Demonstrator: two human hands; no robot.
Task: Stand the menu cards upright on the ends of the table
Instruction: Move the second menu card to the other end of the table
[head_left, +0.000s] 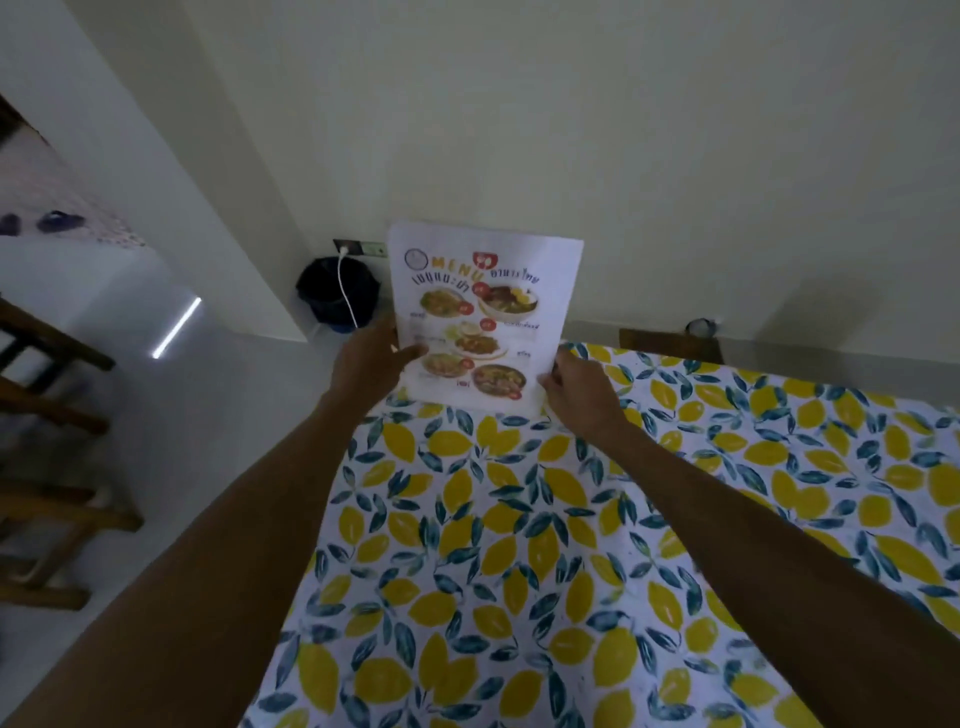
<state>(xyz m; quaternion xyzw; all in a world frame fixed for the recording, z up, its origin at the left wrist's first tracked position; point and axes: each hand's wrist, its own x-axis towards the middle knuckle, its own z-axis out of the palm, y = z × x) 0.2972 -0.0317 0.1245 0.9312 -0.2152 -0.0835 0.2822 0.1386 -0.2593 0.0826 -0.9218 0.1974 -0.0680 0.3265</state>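
A white menu card (483, 312) with food photos and the word MENU stands upright at the far left corner of the table (519, 519), which wears a lemon-print cloth. Its bottom edge rests on the cloth. My left hand (371, 358) grips the card's left edge, thumb on the printed face. My right hand (582, 392) pinches the card's lower right corner. Only this one menu card is in view.
A black bin (337, 296) with a white cable (347, 291) stands on the floor by the wall behind the card. Wooden chairs (47, 457) stand at the left. A dark chair back (670, 345) shows beyond the table's far edge.
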